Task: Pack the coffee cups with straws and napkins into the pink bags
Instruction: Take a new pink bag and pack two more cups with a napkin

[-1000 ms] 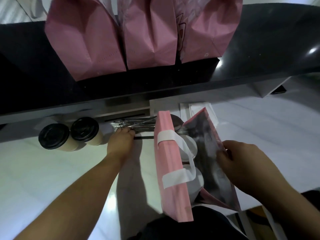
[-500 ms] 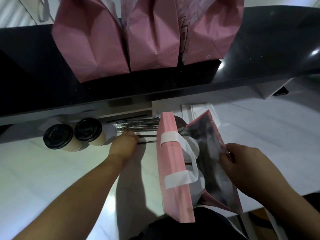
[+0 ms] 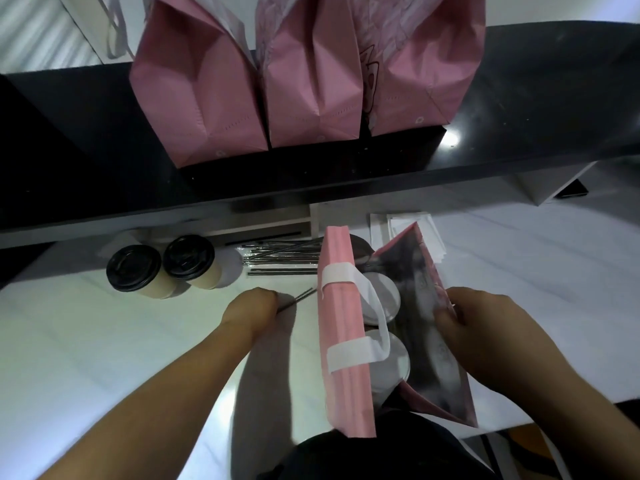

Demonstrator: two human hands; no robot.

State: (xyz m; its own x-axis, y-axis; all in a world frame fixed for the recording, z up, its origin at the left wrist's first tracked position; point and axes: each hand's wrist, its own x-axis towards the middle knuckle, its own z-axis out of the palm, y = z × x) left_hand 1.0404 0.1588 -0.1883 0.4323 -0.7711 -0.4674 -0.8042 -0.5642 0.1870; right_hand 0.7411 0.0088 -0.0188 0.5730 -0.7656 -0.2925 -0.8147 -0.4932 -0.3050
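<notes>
An open pink bag (image 3: 341, 375) with white handles stands on the white counter near me. Inside it sit two white-lidded cups (image 3: 382, 301). My right hand (image 3: 485, 337) grips the bag's right wall and holds it open. My left hand (image 3: 251, 308) is left of the bag and pinches thin dark straws (image 3: 299, 297) that point toward the bag. A pile of wrapped straws (image 3: 282, 254) lies behind. White napkins (image 3: 398, 223) lie behind the bag. Two black-lidded coffee cups (image 3: 133, 268) (image 3: 188, 256) stand at the left.
Three more pink bags (image 3: 197, 95) (image 3: 313, 84) (image 3: 419, 64) stand side by side on the raised black ledge (image 3: 519, 109) at the back. The white counter (image 3: 104, 341) stretches left and right of the open bag.
My left hand has drawn back from the straw pile toward me with straws pinched in it. My right hand keeps its hold on the bag.
</notes>
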